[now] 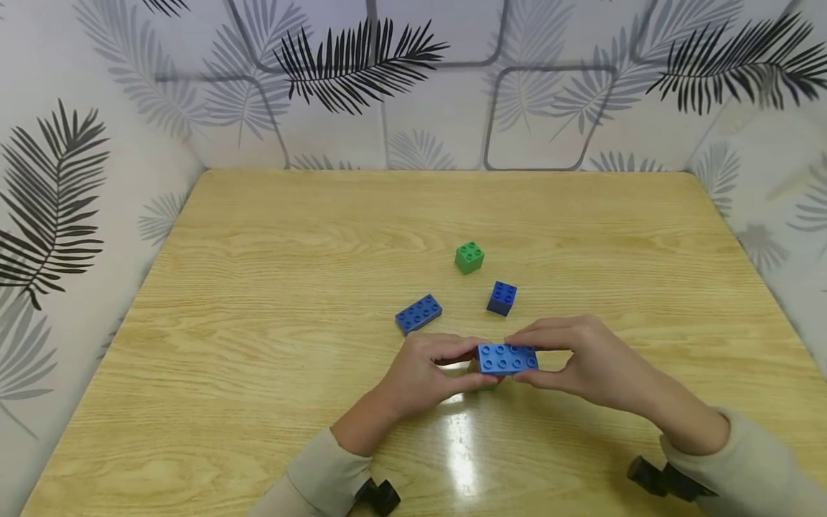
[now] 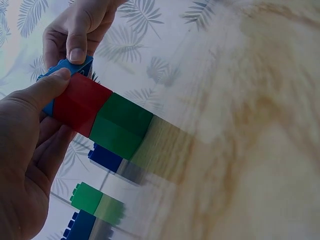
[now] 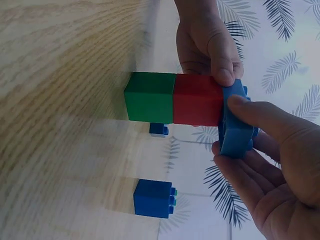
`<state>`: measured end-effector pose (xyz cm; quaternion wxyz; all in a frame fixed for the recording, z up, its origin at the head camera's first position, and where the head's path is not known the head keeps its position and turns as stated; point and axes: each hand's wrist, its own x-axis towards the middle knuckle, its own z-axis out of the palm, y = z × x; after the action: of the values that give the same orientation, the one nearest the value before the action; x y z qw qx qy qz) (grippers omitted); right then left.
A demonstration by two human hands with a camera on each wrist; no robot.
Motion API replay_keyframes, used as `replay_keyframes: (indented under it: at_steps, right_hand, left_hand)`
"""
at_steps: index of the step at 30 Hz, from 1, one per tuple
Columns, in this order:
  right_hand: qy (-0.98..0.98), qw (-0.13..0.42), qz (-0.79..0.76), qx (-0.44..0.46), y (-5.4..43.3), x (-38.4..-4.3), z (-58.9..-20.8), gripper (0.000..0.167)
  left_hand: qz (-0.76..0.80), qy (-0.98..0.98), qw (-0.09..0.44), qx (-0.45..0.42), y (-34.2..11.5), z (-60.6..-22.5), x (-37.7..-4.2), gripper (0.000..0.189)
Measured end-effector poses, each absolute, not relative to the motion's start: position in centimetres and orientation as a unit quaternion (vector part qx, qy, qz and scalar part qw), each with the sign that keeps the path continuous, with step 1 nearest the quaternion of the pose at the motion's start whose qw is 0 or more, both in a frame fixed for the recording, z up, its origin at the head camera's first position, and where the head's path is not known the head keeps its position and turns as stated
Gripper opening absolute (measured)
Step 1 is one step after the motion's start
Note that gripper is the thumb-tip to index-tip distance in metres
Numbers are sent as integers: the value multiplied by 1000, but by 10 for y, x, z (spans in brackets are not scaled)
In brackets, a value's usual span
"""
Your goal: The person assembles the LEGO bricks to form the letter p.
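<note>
A stack stands on the table: a green brick [image 3: 150, 97] at the bottom, a red brick [image 3: 198, 99] on it, and a light blue eight-stud brick [image 1: 494, 359] on top. The blue brick juts out past the red one toward my right hand [image 1: 591, 359]. That hand pinches its jutting end between thumb and fingers. From the other side my left hand [image 1: 429, 370] grips the red brick, its thumb lying at the seam with the blue brick. From above, the blue brick hides most of the two lower bricks.
Beyond the hands lie a flat dark blue eight-stud brick [image 1: 418, 314], a dark blue four-stud brick [image 1: 502, 298] and a green four-stud brick [image 1: 470, 257], all studs up. The wooden table [image 1: 291, 237] meets a leaf-patterned covering [image 1: 433, 100] at its far edge.
</note>
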<state>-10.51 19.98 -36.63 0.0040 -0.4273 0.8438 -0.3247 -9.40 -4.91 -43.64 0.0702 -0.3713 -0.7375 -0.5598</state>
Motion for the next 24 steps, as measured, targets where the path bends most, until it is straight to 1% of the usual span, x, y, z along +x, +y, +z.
replay_keyframes:
  at_steps: [5,10,14,21,24]
  right_hand:
    - [834,19,-362,-416,204,-107,-371,38]
    - [819,50,-409,-399,207,-108,-370,38]
    - [810,69,-442,-380,209,-110,-370,34]
    - [818,80,-459,-337,213,-117,-368,26]
    - [821,92,-462,-323,214,-119,-369,23]
  left_hand:
    - [-565,-736,60,-368,-50,-438,-94,36]
    - [-562,-739,59,-367,-50,-439,-94,37]
    - [-555,-745,61,-365,-49,-439,-94,35]
    - [-571,-744,33,-345,-49,-436,-94,33]
    - [-570,-746,32,-342,-49,-435,-94,34]
